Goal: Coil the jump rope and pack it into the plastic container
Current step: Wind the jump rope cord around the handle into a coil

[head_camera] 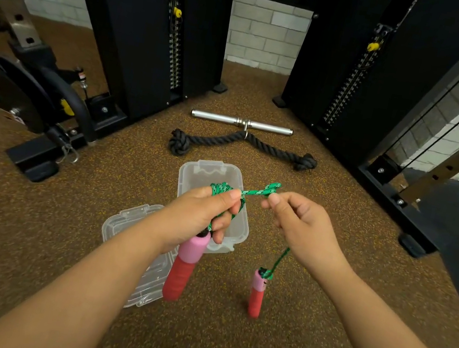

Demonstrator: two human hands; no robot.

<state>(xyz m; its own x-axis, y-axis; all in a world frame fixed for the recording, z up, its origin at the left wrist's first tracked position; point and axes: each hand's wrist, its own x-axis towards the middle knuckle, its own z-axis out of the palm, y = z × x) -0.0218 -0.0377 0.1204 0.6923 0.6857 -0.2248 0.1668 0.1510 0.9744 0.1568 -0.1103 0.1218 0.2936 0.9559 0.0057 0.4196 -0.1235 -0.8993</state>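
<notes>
The green braided jump rope is wound in loops around my left hand, which grips the coil above the clear plastic container. One pink-and-red handle hangs just below that hand. My right hand pinches the rope's free stretch between thumb and fingers, a short taut span away from the coil. From it the rope drops to the second pink-and-red handle, which dangles near the floor. The container stands open on the floor, with nothing seen inside.
The container's clear lid lies on the brown rubber floor at its left. Beyond the container lie a black knotted rope attachment and a steel bar. Black weight-stack columns stand on both sides; a machine base sits at the left.
</notes>
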